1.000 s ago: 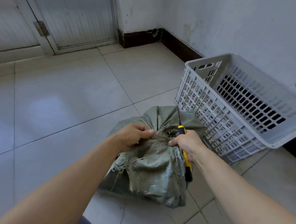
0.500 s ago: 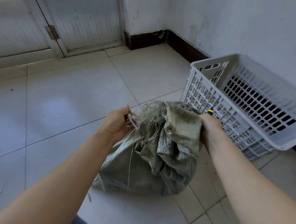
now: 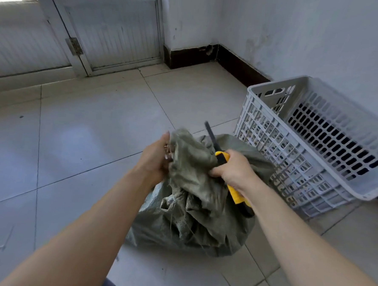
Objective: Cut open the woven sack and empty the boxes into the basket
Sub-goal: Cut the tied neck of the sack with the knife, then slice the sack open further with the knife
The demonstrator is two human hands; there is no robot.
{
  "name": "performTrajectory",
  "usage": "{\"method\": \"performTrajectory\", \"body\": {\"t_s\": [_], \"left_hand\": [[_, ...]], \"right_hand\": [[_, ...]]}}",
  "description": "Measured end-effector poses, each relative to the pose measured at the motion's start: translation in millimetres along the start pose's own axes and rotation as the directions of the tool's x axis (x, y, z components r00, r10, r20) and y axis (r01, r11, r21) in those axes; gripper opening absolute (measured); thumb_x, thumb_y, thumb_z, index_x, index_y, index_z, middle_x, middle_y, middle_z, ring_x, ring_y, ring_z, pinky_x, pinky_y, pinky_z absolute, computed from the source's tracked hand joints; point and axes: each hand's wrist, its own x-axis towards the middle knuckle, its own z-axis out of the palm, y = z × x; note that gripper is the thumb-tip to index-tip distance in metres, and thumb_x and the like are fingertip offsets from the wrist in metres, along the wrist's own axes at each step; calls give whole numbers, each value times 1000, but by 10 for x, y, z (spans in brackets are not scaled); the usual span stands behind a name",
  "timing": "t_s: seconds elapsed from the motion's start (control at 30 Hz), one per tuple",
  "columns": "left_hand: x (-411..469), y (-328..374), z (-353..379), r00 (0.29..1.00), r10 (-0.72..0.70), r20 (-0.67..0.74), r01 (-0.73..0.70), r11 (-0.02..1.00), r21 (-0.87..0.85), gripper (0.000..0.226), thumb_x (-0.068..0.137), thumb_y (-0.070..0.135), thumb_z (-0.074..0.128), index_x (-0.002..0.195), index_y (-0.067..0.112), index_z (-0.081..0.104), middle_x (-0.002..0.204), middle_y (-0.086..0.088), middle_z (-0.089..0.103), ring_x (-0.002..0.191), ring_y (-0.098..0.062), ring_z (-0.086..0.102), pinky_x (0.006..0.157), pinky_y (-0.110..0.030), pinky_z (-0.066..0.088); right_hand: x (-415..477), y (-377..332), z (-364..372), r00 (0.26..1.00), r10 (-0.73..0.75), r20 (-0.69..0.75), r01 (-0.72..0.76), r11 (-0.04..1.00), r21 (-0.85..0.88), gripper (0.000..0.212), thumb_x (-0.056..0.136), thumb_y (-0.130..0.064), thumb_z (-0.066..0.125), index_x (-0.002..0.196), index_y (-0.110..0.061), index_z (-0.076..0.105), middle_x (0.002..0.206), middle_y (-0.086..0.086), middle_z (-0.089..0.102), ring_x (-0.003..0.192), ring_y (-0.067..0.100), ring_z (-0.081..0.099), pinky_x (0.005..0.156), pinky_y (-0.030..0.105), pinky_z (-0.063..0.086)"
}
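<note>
On floor (image 3: 83,147): sack (image 3: 201,221) beside basket (image 3: 282,161); left fingers (image 3: 166,139) pinch its mouth, right fingers (image 3: 236,155) grip knife (image 3: 222,156).

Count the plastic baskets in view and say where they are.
1. The white basket stands on the tiled floor by the right-hand wall, just right of the woven sack. No other shows; the room beyond the frame's edges is unseen.

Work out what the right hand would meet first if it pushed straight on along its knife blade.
Probably nothing close: the right hand aims the knife forward over the sack, left of the basket, towards bare floor. Depth is unclear.
</note>
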Motion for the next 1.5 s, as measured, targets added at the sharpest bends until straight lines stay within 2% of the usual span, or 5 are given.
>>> {"method": "performTrajectory", "body": {"t_s": [0.23, 0.43, 0.6, 1.27, 1.5], "left_hand": [[101, 300, -774, 655, 518, -550, -145, 801, 581, 22, 89, 20, 48, 73, 11, 61, 70, -11, 65, 72, -27, 57, 62, -27, 41], [-63, 201, -699, 721, 680, -132, 161, 21, 987, 31, 92, 32, 49, 114, 13, 59, 127, -14, 47, 120, -30, 36, 98, -41, 26], [-545, -1, 131, 831, 418, 367, -534, 413, 738, 55, 71, 69, 55, 80, 15, 62, 74, -1, 64, 57, -10, 52, 54, -24, 42], [-331, 306, 66, 879, 38, 475, -252, 883, 396, 5, 88, 6, 55, 91, 10, 56, 81, -12, 58, 64, -18, 57, 58, -25, 51], [-165, 159, -20, 921, 89, 379, -388, 144, 910, 39, 66, 19, 80, 96, 18, 56, 98, -1, 64, 94, -22, 59, 83, -35, 48]], "right_hand": [[164, 140, -408, 915, 195, -352, -136, 973, 185, 24, 82, -7, 63, 65, -5, 46, 67, 13, 51, 60, 29, 49, 54, 35, 41], [146, -157, -311, 929, 285, -235, -129, 845, 518, 15, 77, 5, 62, 74, -4, 51, 66, 10, 51, 53, 20, 50, 50, 28, 46], [125, -329, -22, 972, 219, -81, -138, 819, 558, 21, 79, -4, 69, 96, -7, 56, 68, 6, 52, 47, 12, 46, 37, 18, 38], [-286, -659, -364, 920, -163, 356, 191, 980, -45, 22, 72, -14, 78, 92, -11, 71, 87, 11, 73, 78, 22, 70, 76, 36, 57], [-171, -612, -651, 992, -69, 102, 33, 946, 322, 19, 74, 11, 65, 74, -5, 55, 61, 13, 57, 42, 18, 58, 46, 27, 54]]}}
